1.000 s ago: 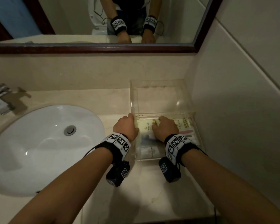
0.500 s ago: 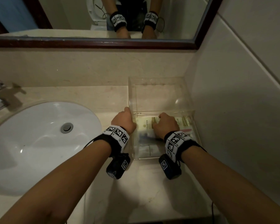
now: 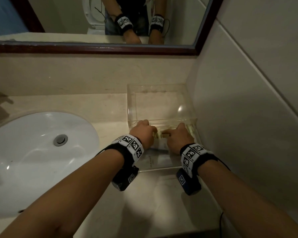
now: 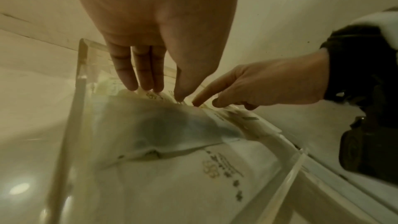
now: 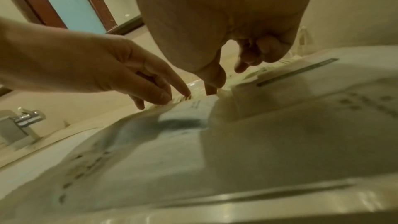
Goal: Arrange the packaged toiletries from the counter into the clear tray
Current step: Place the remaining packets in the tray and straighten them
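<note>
left hand point(image 3: 143, 133), right hand point(image 3: 177, 140) touching packets point(image 4: 163, 125), clear tray point(image 3: 132, 103)

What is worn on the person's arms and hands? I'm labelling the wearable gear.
Both forearms are bare, with no sleeves or gloves. Each wrist carries a black band with white square-code marker tiles. Under each wrist hangs a black camera block. A thin dark cable trails by the right forearm.
</note>
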`<state>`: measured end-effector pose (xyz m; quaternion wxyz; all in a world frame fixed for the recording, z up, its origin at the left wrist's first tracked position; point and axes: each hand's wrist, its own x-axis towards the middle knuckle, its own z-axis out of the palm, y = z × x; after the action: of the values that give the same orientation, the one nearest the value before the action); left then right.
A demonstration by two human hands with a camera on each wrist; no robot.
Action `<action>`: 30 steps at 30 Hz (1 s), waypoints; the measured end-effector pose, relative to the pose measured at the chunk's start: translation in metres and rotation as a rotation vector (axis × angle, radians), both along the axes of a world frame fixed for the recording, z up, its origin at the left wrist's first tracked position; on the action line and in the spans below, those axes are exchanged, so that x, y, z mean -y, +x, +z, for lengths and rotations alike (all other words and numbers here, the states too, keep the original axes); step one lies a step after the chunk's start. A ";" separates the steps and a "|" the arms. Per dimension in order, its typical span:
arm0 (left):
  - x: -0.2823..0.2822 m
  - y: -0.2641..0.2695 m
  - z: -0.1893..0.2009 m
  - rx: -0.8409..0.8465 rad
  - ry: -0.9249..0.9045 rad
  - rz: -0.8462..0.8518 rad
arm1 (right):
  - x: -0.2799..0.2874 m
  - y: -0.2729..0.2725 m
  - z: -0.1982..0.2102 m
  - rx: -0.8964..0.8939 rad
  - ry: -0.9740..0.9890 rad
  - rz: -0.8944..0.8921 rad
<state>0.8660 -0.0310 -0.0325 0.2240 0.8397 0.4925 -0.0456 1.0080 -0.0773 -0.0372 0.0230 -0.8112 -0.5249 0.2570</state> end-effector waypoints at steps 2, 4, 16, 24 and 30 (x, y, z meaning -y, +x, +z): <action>-0.002 0.002 0.005 0.003 0.004 -0.009 | 0.001 0.003 0.001 -0.011 0.055 0.031; -0.005 0.009 0.014 0.118 -0.015 0.037 | 0.001 0.005 0.005 -0.055 0.199 -0.011; -0.009 0.065 0.023 0.169 -0.363 0.279 | 0.007 0.043 0.006 0.030 0.142 -0.347; -0.013 0.067 0.017 0.205 -0.392 0.331 | 0.007 0.039 0.002 -0.041 0.189 -0.347; -0.010 0.067 0.018 0.243 -0.388 0.313 | 0.010 0.037 0.001 -0.046 0.205 -0.318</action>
<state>0.9328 -0.0208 -0.0149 0.4426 0.6941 0.5677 -0.0029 1.0454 -0.0878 -0.0365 0.1580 -0.8713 -0.4126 0.2136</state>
